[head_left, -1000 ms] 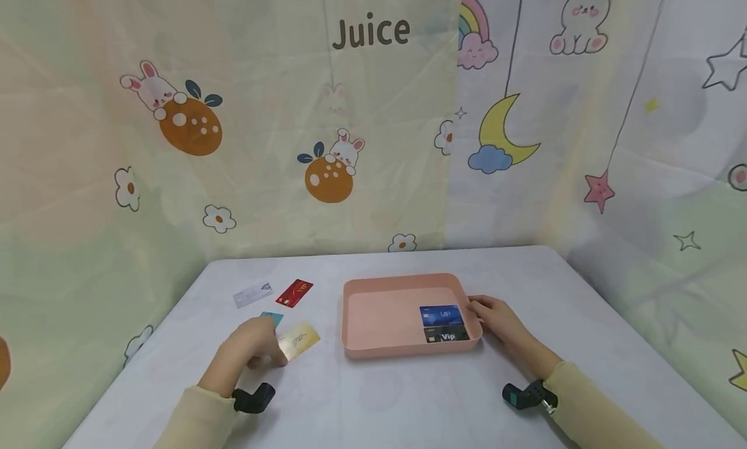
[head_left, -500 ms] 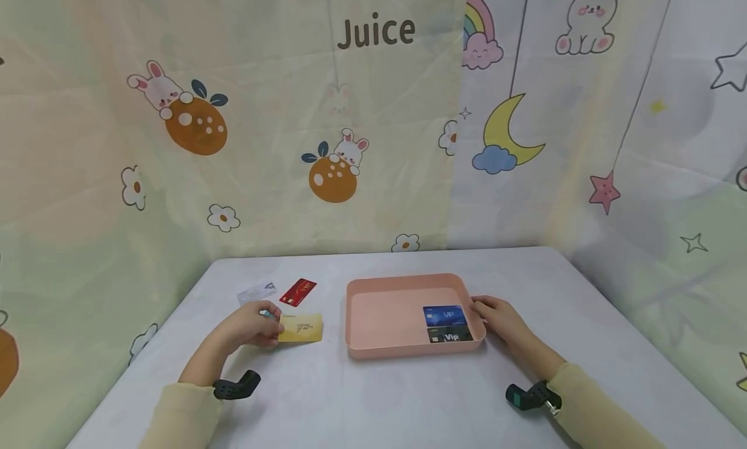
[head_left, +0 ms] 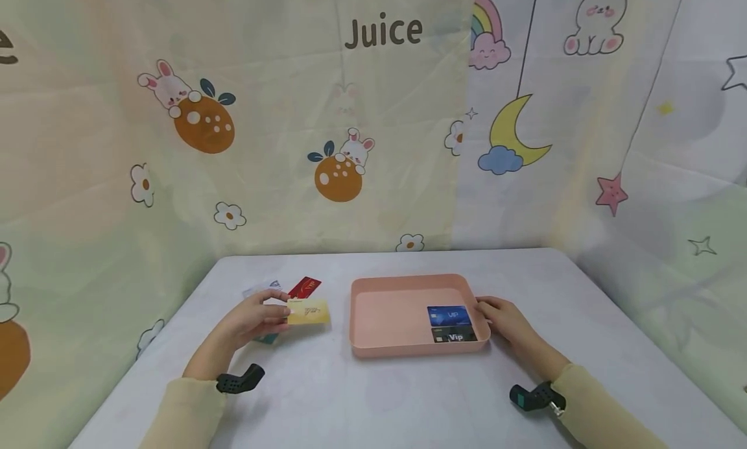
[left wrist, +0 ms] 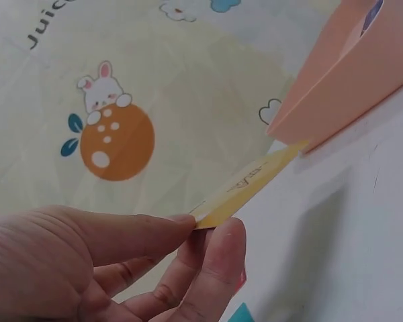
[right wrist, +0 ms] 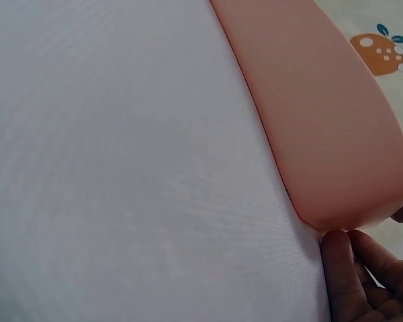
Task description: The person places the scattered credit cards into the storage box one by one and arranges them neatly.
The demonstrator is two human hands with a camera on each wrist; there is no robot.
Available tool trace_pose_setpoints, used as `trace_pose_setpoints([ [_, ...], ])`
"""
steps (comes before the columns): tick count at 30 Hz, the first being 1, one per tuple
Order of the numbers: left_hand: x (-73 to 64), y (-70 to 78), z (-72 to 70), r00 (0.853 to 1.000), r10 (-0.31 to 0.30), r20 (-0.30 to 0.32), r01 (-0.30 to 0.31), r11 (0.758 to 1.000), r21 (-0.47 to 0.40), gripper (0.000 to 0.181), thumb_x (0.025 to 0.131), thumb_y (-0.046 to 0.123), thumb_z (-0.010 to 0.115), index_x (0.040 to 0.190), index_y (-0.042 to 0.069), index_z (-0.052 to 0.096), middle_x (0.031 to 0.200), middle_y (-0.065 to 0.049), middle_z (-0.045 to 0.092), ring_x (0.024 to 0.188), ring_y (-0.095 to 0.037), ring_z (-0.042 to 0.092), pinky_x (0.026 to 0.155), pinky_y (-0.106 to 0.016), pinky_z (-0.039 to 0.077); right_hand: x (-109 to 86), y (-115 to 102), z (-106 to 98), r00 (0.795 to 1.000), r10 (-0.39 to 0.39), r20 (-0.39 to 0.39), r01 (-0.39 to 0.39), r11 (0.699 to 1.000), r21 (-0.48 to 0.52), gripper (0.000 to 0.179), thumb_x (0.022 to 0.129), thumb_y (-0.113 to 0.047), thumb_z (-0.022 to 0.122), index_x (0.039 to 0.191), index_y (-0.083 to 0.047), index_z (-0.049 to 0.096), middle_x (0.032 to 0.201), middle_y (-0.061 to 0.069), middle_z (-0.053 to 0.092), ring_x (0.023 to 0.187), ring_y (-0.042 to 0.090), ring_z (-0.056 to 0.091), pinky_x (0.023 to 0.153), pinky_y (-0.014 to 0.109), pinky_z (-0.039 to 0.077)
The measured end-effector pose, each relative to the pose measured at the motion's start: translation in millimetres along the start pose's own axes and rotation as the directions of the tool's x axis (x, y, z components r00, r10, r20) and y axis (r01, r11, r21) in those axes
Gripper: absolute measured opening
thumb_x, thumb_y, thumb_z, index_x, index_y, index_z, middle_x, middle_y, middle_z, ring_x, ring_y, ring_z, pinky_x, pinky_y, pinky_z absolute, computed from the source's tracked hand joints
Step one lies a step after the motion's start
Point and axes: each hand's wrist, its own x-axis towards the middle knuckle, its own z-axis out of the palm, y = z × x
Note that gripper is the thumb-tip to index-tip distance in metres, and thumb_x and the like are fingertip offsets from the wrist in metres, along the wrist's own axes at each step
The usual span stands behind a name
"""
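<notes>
In the head view my left hand (head_left: 257,319) pinches a gold card (head_left: 308,311) between thumb and fingers, lifted above the table to the left of the pink tray (head_left: 385,353). The left wrist view shows the card (left wrist: 245,184) tilted, its far end pointing toward the tray. My right hand (head_left: 513,326) holds the tray's right end, fingertips at the rim and outer wall. Inside the tray, at its right, lie a blue VIP card (head_left: 448,316) and a black Vip card (head_left: 454,334). Below my left hand a teal card (head_left: 267,339) is mostly hidden.
Behind the left hand lie a red card (head_left: 305,287) and a pale card (head_left: 252,289), both partly covered. The white table (head_left: 373,403) meets a printed curtain (head_left: 280,111) at the back and sides.
My left hand has picked the gold card up off the table, turned it level and moved it slightly up and rightward. The right hand stays at the tray.
</notes>
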Motion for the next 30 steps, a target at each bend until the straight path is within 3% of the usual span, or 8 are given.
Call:
trace_pose_setpoints([
  [13,11.1,14.4,16.6,1.0,-0.024,-0.011,0.022,0.989,-0.149,0.053,0.098,0.01,0.07,0.143,0.004,0.044,0.148,-0.026,0.038,0.112,-0.034,0.063,0.088,-0.037,0.061,0.6,1.3,-2.2,1.0,0.009,0.024,-0.01,0.999,0.047,0.06,0.106,-0.034,0.049,0.15,0.007,0.043,0.155,0.031,0.042,0.141,0.046,0.044,0.116,0.058,0.038],
  [20,18.5,23.8,32.2,1.0,0.016,0.008,-0.015,0.985,-0.17,0.051,0.098,0.007,0.069,0.142,0.001,0.043,0.15,-0.026,0.038,0.103,-0.03,0.065,0.088,-0.039,0.061,0.3,4.1,-2.2,1.0,-0.008,0.026,0.007,0.999,0.047,0.06,0.106,-0.035,0.05,0.15,0.006,0.044,0.156,0.03,0.042,0.142,0.046,0.044,0.117,0.059,0.037],
  [30,30.1,34.9,64.1,0.997,0.059,0.044,-0.052,0.986,-0.16,0.05,0.099,0.006,0.067,0.143,-0.001,0.044,0.146,-0.025,0.045,0.106,-0.029,0.067,0.086,-0.039,0.062,-1.0,5.4,-3.3,0.999,-0.018,0.036,0.015,0.997,0.08,0.059,0.106,-0.034,0.051,0.15,0.005,0.044,0.157,0.029,0.041,0.143,0.046,0.042,0.118,0.059,0.036],
])
